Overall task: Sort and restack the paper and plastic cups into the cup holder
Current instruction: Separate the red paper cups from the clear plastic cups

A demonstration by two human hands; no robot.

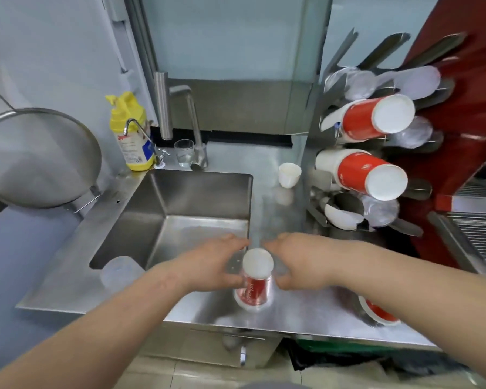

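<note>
Here, nearest the camera, both bare forearms reach over the front edge of the stainless steel counter [180, 310]. Between the hands stands an upside-down red paper cup [254, 282], its white base facing up and its rim on the counter just right of the sink. The left hand [213, 265] curls around the cup's left side, thumb near the red wall. The right hand [298, 262] wraps the right side in the same way, so the cup is grasped from both flanks. A clear plastic layer seems to sleeve the red cup, though blur makes that hard to confirm.

Under the right forearm another red paper cup [379, 311] lies tilted on the counter. Left of the left forearm, a clear plastic cup [118, 272] sits inverted at the sink's near corner.

Further back is the sink basin [197, 197], and beyond its right edge a small white cup [289, 174] stands upright. On the right, the metal cup holder [320, 209] carries two stacks of red paper cups [373, 175] pointing outward, with clear plastic cups [380, 210] in other slots.

Farthest away stand a yellow soap bottle [132, 133], a glass [184, 153] and the faucet [191, 116]; a strainer [40, 158] hangs at left.
</note>
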